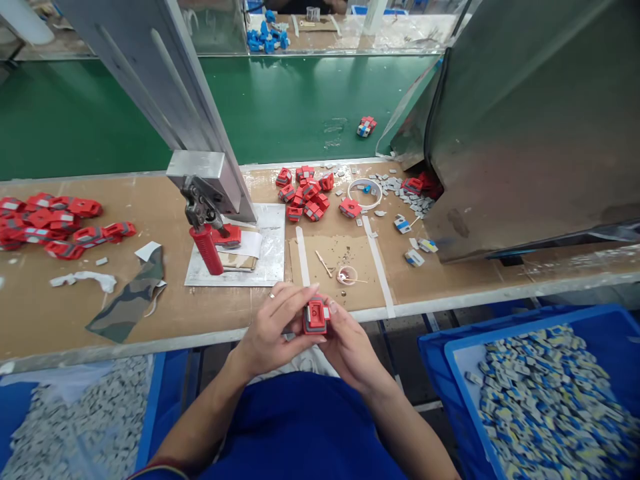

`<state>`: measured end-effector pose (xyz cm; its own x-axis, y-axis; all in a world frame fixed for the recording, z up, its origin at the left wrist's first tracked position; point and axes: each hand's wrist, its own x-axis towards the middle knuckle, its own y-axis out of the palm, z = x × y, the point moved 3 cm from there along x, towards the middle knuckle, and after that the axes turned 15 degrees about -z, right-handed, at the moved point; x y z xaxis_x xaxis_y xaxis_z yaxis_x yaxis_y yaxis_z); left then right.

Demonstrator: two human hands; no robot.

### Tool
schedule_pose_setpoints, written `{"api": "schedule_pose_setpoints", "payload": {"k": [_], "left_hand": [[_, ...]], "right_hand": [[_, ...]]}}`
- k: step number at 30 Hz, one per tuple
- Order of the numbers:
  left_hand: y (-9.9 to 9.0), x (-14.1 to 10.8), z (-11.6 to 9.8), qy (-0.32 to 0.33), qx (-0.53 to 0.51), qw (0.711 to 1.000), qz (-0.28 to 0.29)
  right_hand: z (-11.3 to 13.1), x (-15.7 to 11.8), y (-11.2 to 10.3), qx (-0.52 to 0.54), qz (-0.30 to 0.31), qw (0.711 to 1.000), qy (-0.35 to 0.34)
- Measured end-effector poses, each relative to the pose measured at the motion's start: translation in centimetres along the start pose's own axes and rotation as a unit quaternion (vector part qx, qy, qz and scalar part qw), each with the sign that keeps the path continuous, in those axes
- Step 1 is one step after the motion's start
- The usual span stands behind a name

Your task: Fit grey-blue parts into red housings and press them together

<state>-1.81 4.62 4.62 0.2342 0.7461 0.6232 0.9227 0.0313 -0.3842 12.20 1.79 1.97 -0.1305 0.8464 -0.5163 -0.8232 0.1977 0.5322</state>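
A red block with grey edges and a square recess is held between both hands, just in front of the bench edge. My left hand has its fingers and thumb closed on the block's left side. On the right side, my right hand grips it with thumb and fingers, next to a small light grey piece. Beyond the hands, a small round cup with a thin stick across it and a pale stick lie on a cardboard sheet. Several red blocks are heaped behind the sheet.
A clamp with a red handle stands on a metal plate at left. More red parts lie far left. Right are a tape ring, grey pieces and a large metal housing. Bins flank the body. Behind runs a green belt.
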Motion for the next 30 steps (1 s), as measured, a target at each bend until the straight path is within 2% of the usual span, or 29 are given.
{"api": "schedule_pose_setpoints", "payload": {"k": [3, 7, 11, 13, 15, 16, 18, 19, 20, 21, 25, 27, 30], "left_hand": [[-0.3, 0.1, 0.4, -0.044, -0.048, 0.997, 0.044], [-0.5, -0.1, 0.7, -0.112, -0.139, 0.978, 0.105], [0.0, -0.4, 0.8, -0.14, -0.121, 0.979, 0.082], [0.7, -0.8, 0.9, -0.144, -0.131, 0.977, 0.088], [1.5, -1.3, 1.6, -0.172, -0.159, 0.968, 0.093], [1.9, -1.6, 2.1, -0.196, -0.168, 0.962, 0.089], [2.5, -1.9, 3.1, -0.248, -0.165, 0.952, 0.066], [2.7, -2.0, 3.6, -0.265, -0.154, 0.95, 0.052], [2.9, -2.1, 4.0, -0.274, -0.139, 0.951, 0.041], [3.0, -2.0, 4.2, -0.275, -0.125, 0.953, 0.033], [3.0, -2.2, 4.6, -0.273, -0.09, 0.958, 0.012], [2.9, -2.5, 4.8, -0.285, -0.092, 0.954, 0.002], [2.8, -3.0, 5.1, -0.296, -0.109, 0.949, 0.001]], "right_hand": [[-0.2, 0.2, -0.3, 0.004, 0.004, 1.0, 0.028], [-0.4, 0.7, -0.8, -0.028, -0.01, 0.999, 0.038], [-0.5, 0.8, -1.4, -0.065, -0.053, 0.996, -0.001], [-0.2, 0.6, -2.3, -0.131, -0.082, 0.987, -0.053], [0.6, 0.4, -4.0, -0.219, -0.144, 0.954, -0.146], [1.2, 0.3, -5.0, -0.258, -0.194, 0.923, -0.208], [2.8, 0.2, -7.2, -0.305, -0.299, 0.843, -0.326], [3.6, 0.4, -8.0, -0.323, -0.328, 0.809, -0.366], [4.3, 0.7, -8.7, -0.343, -0.334, 0.786, -0.391], [4.8, 1.1, -9.0, -0.364, -0.32, 0.775, -0.405], [6.1, 2.9, -8.8, -0.424, -0.216, 0.769, -0.426], [6.3, 3.4, -8.4, -0.419, -0.205, 0.766, -0.442], [6.2, 4.2, -8.3, -0.392, -0.222, 0.764, -0.462]]}}
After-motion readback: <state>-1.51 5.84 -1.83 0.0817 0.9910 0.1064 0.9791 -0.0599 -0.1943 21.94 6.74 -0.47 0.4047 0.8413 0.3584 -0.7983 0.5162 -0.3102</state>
